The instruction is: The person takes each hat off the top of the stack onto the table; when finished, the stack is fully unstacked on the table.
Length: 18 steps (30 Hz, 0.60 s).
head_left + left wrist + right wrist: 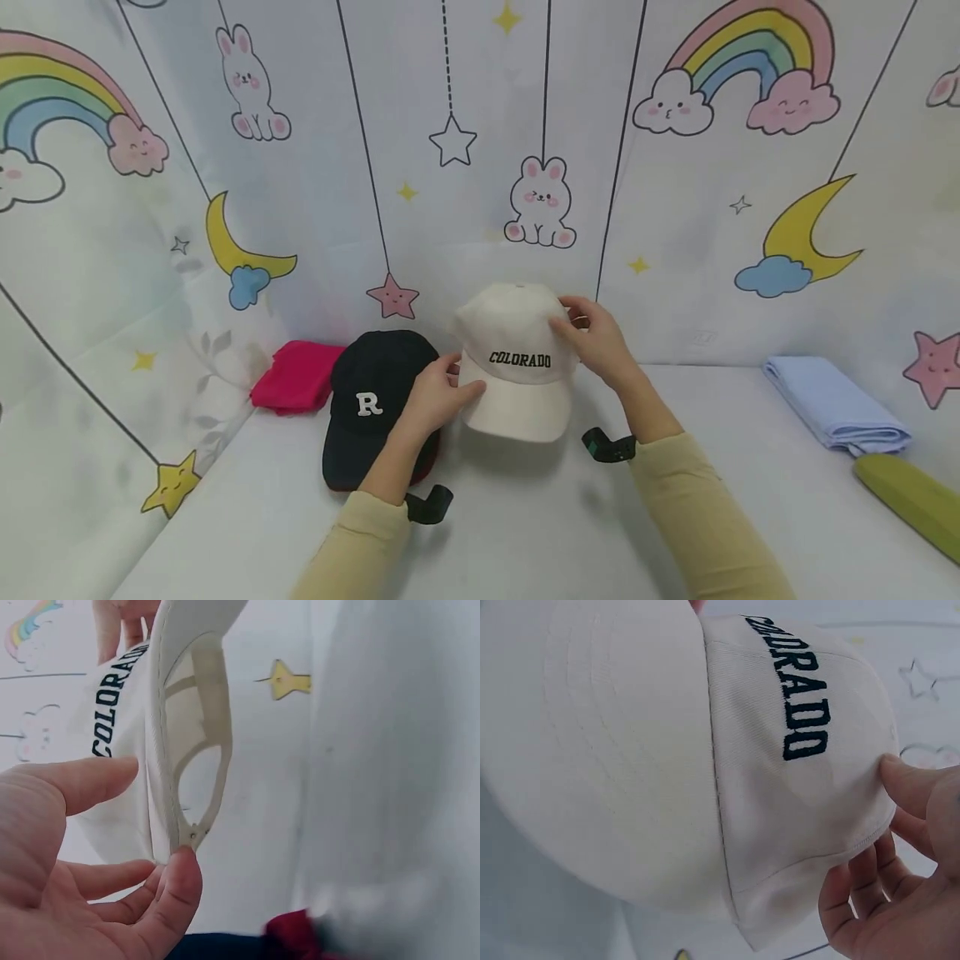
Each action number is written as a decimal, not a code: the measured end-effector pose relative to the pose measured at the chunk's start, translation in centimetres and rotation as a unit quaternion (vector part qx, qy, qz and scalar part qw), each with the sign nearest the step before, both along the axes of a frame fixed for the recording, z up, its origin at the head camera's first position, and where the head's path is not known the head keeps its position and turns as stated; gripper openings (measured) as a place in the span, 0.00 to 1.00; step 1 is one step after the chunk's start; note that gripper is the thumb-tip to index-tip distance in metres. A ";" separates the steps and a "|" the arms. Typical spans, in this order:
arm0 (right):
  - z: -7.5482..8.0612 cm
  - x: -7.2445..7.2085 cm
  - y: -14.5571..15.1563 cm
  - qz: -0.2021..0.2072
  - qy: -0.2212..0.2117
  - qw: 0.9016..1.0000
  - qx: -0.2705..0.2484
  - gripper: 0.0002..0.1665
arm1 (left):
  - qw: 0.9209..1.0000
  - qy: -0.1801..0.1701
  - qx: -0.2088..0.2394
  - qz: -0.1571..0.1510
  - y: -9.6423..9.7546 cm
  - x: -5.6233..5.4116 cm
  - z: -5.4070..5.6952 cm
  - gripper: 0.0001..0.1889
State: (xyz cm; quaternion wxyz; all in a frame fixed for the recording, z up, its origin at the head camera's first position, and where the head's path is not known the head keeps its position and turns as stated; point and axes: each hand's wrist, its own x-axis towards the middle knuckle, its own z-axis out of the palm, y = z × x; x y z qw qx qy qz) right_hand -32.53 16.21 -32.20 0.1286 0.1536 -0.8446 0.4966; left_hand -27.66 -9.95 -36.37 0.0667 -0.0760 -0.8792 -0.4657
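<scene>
Both hands hold a white baseball cap [517, 333] in front of the patterned backdrop, its brim to the front and dark COLORADO lettering across the crown. My left hand [435, 392] grips its lower left side; in the left wrist view the thumb lies toward the front and the fingertips [184, 874] meet the edge near the back strap [217, 776]. On the crown's upper right, my right hand [600, 337] pinches the fabric, thumb on the outside and other fingers along the side seam. A navy cap [367, 375] with a white R stands on the table, partly behind the left hand.
A folded red cloth [292, 375] lies behind the navy cap. Far right on the white table [510, 533] are a folded light blue cloth [832, 400] and an olive-green item [915, 504]. The backdrop [480, 217] rises behind the table. Both wrists carry small black cameras.
</scene>
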 end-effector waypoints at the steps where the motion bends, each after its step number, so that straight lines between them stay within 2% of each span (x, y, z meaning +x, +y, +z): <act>1: -0.4 -0.2 0.2 -0.001 -0.006 1.000 0.000 0.29 | 1.000 -0.005 0.001 0.002 0.4 -0.2 -0.4 0.33; 6: -2.8 -1.4 1.0 -0.019 -0.032 0.999 0.007 0.30 | 1.000 -0.029 -0.001 0.006 1.8 -1.3 -2.5 0.31; 11: -5.4 -2.5 1.4 -0.025 -0.061 0.998 0.012 0.30 | 0.999 -0.046 -0.013 0.013 2.2 -1.9 -4.4 0.31; 14: -6.4 -2.6 1.4 -0.025 -0.068 0.997 0.020 0.30 | 0.998 -0.062 -0.018 0.012 2.1 -1.7 -4.8 0.33; 18: -7.1 -2.5 1.2 -0.016 -0.063 0.997 0.031 0.30 | 0.995 -0.093 -0.030 0.009 1.8 -1.4 -4.9 0.37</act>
